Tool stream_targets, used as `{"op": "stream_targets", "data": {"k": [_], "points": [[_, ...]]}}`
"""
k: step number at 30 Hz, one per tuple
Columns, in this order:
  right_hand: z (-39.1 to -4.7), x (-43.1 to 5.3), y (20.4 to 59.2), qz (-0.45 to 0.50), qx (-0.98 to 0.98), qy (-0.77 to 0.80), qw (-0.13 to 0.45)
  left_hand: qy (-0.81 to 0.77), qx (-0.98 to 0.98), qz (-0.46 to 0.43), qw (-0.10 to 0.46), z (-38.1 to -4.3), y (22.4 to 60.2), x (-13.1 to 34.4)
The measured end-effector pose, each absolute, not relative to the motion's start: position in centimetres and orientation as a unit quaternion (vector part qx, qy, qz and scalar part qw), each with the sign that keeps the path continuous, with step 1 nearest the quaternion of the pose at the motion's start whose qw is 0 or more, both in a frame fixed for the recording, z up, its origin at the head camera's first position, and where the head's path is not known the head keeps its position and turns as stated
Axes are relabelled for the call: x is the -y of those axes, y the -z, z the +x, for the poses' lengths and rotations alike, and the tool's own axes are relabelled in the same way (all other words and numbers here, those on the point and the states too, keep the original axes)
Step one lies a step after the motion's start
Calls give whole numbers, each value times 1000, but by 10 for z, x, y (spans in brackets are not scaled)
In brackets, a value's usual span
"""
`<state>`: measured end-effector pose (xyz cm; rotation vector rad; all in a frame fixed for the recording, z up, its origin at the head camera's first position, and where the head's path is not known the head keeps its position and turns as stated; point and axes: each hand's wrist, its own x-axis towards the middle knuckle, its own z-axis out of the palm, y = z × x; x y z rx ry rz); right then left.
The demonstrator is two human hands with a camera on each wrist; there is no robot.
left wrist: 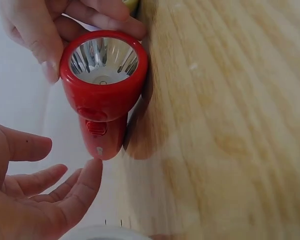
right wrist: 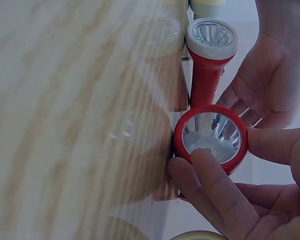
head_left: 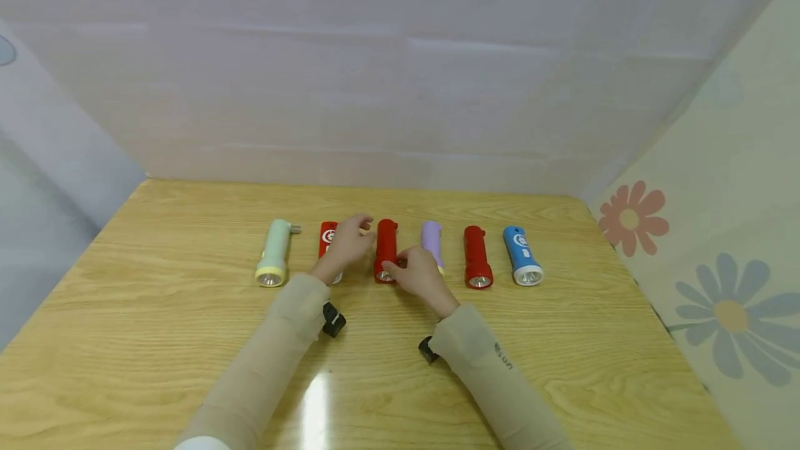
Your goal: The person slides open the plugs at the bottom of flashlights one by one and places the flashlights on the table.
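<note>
A row of flashlights lies on the wooden table, lens ends toward me. My right hand (head_left: 420, 273) pinches the lens head of the all-red flashlight (head_left: 386, 245), thumb on one side and fingers on the other in the right wrist view. Fingers relaxed and spread, my left hand (head_left: 348, 245) is beside the same flashlight's tail, one fingertip right at it in the left wrist view. Partly behind the left hand lies a red flashlight with a white rim (right wrist: 210, 65). A purple flashlight (head_left: 431, 236) is partly covered by the right hand.
At the left end lies a mint-green flashlight (head_left: 276, 248) with a yellow rim. Another red flashlight (head_left: 476, 255) and a blue one (head_left: 519, 248) with a white rim lie to the right. A pale sheet (head_left: 375, 89) hangs behind the table (head_left: 187, 283); flower-print cloth borders its right side.
</note>
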<state>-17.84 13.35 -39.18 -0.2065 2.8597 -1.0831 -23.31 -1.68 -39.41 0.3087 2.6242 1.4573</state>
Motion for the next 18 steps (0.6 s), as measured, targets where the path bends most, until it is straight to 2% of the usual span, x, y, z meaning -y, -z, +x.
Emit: {"op": "stream_targets", "data": {"k": [10,18], "points": [[-178,-133,390,-102,-938,331,7,-451,-884,93,84,-243,393,6],[-179,-135,391,-100,-936,337,13,-459,-878,92,97,-253,399,-3]]}}
